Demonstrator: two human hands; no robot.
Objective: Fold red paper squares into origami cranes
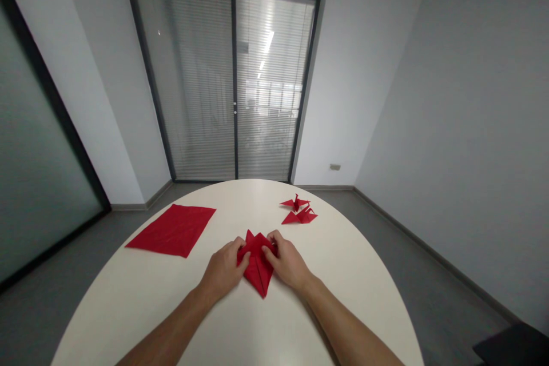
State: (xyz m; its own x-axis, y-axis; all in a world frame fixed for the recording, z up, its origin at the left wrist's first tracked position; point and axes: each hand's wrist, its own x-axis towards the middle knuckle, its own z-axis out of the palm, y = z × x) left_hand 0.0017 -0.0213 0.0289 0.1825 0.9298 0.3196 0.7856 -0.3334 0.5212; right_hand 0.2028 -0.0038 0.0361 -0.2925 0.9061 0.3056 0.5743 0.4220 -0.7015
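Observation:
Between my two hands is a partly folded piece of red origami paper [259,266], its long point toward me and a smaller tip sticking up at the far left. My left hand [225,266] pinches its left edge between thumb and fingers. On the opposite edge, my right hand [288,260] grips the paper with the thumb on top and fingers behind. A crease runs down the middle of the lower point. Parts of both side edges are hidden under my fingers.
A flat sheet of red paper [174,231] lies at the left on the round white table [343,297]. Two folded red paper cranes, a farther one [295,203] and a nearer one [301,216], stand at the back right. A dark object [514,346] shows at the lower right.

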